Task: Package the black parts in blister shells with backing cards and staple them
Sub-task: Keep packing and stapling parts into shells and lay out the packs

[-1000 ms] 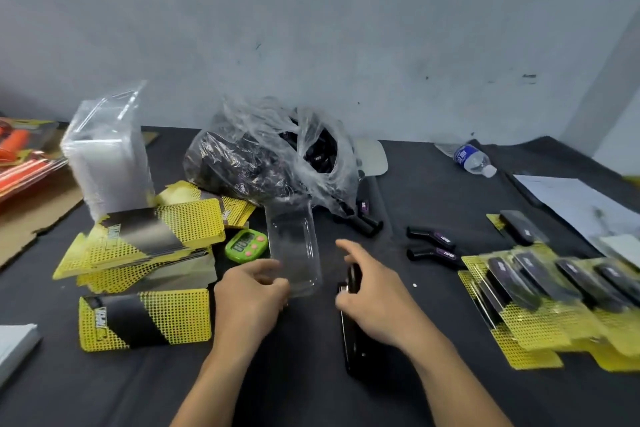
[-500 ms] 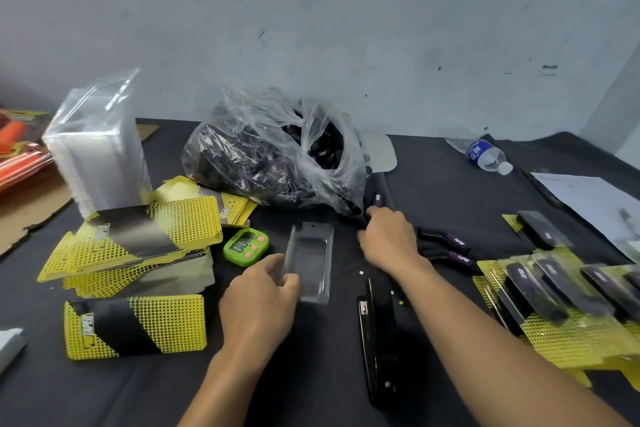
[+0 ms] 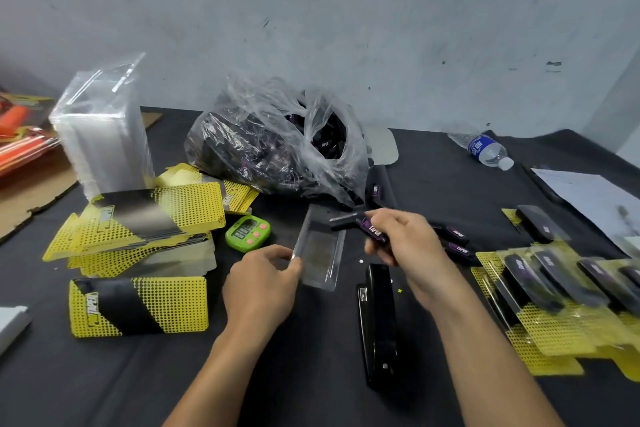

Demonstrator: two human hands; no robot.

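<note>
One shell, one part (both held).

The left hand and right hand were bare, and both forearms ran bare to the frame's lower edge.

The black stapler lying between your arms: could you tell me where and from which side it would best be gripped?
Probably round the middle of its long body, from above, thumb and fingers on the two long sides. The stapler lies flat, pointing away from you, both sides free. The right hand is nearest but holds a black part.
</note>
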